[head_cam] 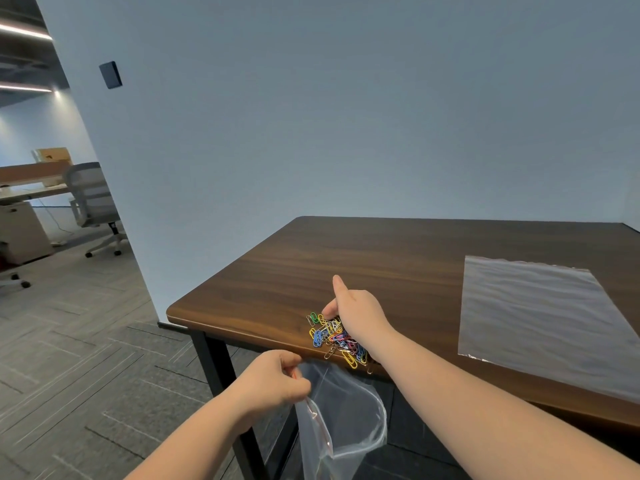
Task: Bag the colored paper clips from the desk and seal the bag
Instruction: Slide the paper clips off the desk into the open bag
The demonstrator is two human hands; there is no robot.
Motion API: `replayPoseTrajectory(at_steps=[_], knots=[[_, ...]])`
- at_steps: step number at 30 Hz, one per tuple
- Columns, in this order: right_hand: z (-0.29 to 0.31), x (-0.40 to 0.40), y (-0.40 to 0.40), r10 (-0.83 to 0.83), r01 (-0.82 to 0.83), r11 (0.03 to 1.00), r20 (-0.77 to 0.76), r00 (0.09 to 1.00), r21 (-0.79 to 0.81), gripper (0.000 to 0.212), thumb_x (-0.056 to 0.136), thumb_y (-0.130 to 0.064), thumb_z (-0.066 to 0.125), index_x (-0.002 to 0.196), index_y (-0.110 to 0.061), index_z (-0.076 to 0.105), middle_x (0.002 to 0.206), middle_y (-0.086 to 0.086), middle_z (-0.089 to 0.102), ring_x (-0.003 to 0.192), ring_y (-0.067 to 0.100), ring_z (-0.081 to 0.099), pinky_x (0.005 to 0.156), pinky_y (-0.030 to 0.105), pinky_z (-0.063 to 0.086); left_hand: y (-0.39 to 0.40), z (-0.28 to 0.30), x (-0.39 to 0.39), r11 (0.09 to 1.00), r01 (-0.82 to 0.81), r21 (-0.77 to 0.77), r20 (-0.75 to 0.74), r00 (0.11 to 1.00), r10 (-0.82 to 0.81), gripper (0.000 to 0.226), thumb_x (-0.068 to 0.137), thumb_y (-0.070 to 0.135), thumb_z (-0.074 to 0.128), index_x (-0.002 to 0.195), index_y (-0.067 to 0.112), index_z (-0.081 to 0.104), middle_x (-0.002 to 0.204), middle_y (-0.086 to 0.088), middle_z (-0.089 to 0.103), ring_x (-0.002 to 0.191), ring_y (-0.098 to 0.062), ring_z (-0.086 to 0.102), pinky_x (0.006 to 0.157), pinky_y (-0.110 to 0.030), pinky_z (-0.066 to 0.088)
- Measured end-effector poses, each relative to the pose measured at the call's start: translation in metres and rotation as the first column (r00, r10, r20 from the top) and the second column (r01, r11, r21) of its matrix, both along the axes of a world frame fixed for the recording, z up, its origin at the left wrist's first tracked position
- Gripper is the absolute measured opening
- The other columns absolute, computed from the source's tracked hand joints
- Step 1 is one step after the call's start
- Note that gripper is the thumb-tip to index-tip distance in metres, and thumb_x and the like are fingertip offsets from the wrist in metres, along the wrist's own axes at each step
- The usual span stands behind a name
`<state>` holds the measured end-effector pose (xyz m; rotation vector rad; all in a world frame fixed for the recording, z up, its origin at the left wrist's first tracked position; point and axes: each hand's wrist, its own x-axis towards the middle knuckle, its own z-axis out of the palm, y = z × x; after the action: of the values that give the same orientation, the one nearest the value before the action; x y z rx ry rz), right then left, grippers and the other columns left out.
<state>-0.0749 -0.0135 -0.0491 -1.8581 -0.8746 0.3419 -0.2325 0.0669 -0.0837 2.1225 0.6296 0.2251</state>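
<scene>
On the dark wood tabletop (398, 258), colored paper clips (334, 337) lie heaped at its near edge under the right hand (360, 315), fingers loosely curled. Left hand (273, 381) pinches the open zip bag (341, 420) just below.

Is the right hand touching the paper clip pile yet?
Touching. The head view shows the right hand resting against the paper clip pile at the desk edge, with no gap between them.

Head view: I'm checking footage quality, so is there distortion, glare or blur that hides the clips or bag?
Head view: wide-angle bending at the edges; soft sheen on the flat plastic bag lying on the desk; paper clips small but distinct; open zip bag transparent, its rim faint.
</scene>
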Motion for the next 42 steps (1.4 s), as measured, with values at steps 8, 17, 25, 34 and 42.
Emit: replayPoseTrajectory(at_steps=[8, 17, 25, 34, 42], knots=[[-0.002, -0.010, -0.002, -0.052, 0.052, 0.999, 0.013, 0.999, 0.006, 0.073, 0.102, -0.042, 0.018, 0.081, -0.005, 0.077, 0.095, 0.009, 0.074, 0.095, 0.021, 0.063, 0.089, 0.031, 0.040, 0.002, -0.001, 0.000, 1.000, 0.000, -0.018, -0.003, 1.000, 0.000, 0.007, 0.057, 0.017, 0.054, 0.063, 0.015, 0.056, 0.059, -0.003, 0.050, 0.060, -0.013, 0.043, 0.061, -0.026, 0.034], [0.001, -0.017, -0.004, -0.092, 0.093, 0.996, 0.070, 0.993, -0.013, 0.068, 0.103, -0.034, 0.015, 0.092, -0.003, 0.075, 0.101, 0.012, 0.073, 0.101, 0.025, 0.062, 0.098, 0.034, 0.041, 0.002, -0.003, 0.000, 0.998, -0.010, -0.055, -0.007, 1.000, 0.009, 0.016, 0.059, 0.017, 0.057, 0.071, 0.008, 0.063, 0.060, -0.004, 0.051, 0.061, -0.014, 0.046, 0.064, -0.027, 0.038], [0.001, -0.027, -0.007, -0.113, 0.119, 0.992, -0.113, 0.987, 0.047, 0.063, 0.099, -0.043, 0.027, 0.104, 0.007, 0.066, 0.105, 0.025, 0.068, 0.103, 0.038, 0.062, 0.089, 0.040, 0.048, 0.000, -0.002, 0.001, 0.998, -0.014, -0.062, 0.023, 1.000, 0.015, 0.003, 0.057, 0.015, 0.054, 0.059, 0.016, 0.052, 0.056, 0.000, 0.049, 0.060, -0.014, 0.042, 0.065, -0.027, 0.035], [-0.001, -0.035, -0.006, -0.148, 0.148, 0.989, 0.074, 0.986, 0.011, 0.067, 0.103, -0.035, 0.016, 0.098, 0.001, 0.072, 0.099, 0.015, 0.073, 0.099, 0.027, 0.063, 0.094, 0.035, 0.045, -0.002, 0.004, -0.001, 0.996, -0.002, -0.094, 0.004, 1.000, 0.003, 0.012, 0.060, 0.011, 0.055, 0.052, 0.019, 0.056, 0.056, -0.001, 0.051, 0.060, -0.013, 0.046, 0.066, -0.025, 0.039], [-0.005, -0.046, -0.012, -0.121, 0.139, 0.984, -0.150, 0.981, 0.113, 0.062, 0.098, -0.043, 0.029, 0.100, 0.006, 0.067, 0.102, 0.023, 0.070, 0.096, 0.035, 0.065, 0.090, 0.039, 0.050, -0.003, 0.007, -0.002, 0.997, 0.003, -0.079, -0.021, 1.000, -0.005, 0.009, 0.065, 0.007, 0.056, 0.062, 0.015, 0.057, 0.056, 0.000, 0.052, 0.057, -0.011, 0.047, 0.065, -0.022, 0.042]])
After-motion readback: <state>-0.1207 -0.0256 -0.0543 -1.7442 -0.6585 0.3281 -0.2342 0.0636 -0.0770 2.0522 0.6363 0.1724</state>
